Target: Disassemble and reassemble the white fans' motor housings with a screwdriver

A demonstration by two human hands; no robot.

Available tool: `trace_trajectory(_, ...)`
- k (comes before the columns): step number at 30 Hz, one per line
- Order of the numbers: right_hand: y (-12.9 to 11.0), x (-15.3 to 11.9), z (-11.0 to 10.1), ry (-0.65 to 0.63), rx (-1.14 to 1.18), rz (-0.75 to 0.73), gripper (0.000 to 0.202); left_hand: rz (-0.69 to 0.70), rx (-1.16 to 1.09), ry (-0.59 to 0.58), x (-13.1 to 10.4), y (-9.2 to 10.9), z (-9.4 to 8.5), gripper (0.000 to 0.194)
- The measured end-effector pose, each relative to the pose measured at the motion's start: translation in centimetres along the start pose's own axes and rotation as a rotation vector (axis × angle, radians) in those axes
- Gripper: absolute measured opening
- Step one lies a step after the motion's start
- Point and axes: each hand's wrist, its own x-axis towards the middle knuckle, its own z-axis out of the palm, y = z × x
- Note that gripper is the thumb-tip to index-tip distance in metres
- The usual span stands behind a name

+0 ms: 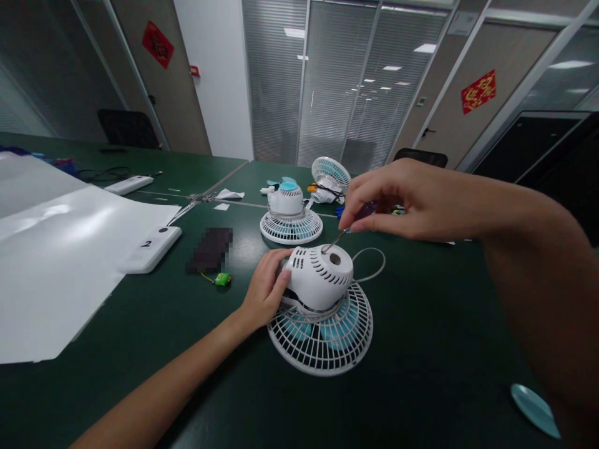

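A small white electric fan [318, 280] with blue blades lies grille-down on the dark green table, its motor housing on top. My left hand [266, 284] is closed around the left side of that housing. In my right hand [384, 199] is a screwdriver [341, 237], gripped by its dark purple handle, which the fingers partly hide. Its thin shaft slants down to the top of the housing, beside a round dark recess; whether the tip sits in a screw cannot be made out. A white cord [374, 268] loops out at the fan's right.
Behind stand another fan [291, 215], grille-down, and a third fan [331, 178] tilted up. A dark blurred object [213, 249] with a green charm [223, 279], a power strip [152, 249] and white sheets [70, 249] lie left. A blue blade [533, 408] is at lower right.
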Motion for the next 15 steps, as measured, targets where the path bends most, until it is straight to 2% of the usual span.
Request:
trace_trajectory(3, 0.3, 0.2, 0.1, -0.006, 0.006, -0.011, 0.022, 0.004, -0.005, 0.001, 0.1, 0.1, 0.0, 0.036)
trace_trajectory(9, 1.6, 1.0, 1.6, 0.205, -0.027, 0.014, 0.032, 0.000, -0.001, 0.005, 0.0, 0.2, 0.0, 0.036)
trace_trajectory(15, 0.8, 0.5, 1.9, 0.143, 0.008, -0.123, 0.026, 0.002, 0.018, -0.004, 0.3, 0.2, -0.3, 0.035)
